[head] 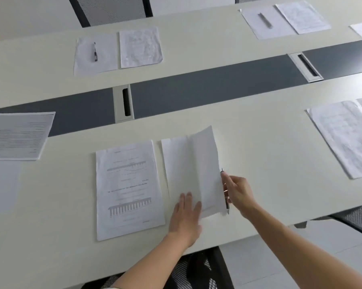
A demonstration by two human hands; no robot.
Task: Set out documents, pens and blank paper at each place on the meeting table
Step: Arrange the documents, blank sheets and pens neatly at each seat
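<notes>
Meeting table [259,130], cream with a dark grey centre strip [196,90], fills most of the frame.

Near place, lower centre: a printed document [128,190] lies flat, and just beside it on the right lies a blank sheet [182,163]. The sheet's right half is raised off the table and curls upward; its left half lies flat.

Left hand [186,217]: fingers spread and flat, palm down, pressing on the lower part of the blank sheet.

Right hand [238,192]: fingers closed together, pinching the raised right edge of the blank sheet while also holding a pen [227,205]. The pen runs roughly parallel to that edge and shows above and below the fingers.

Far side, upper left of centre: a blank page with a dark pen [95,52] on it, and a printed page [141,47] touching its right side.

Upper right: a second such set, with a grey pen [265,20] resting on its blank page.

Left edge of frame: a printed sheet [17,135] lies partly over the grey strip.

Right edge: more printed pages [342,136], creased.

Two cable slots [125,103] sit in the strip.
</notes>
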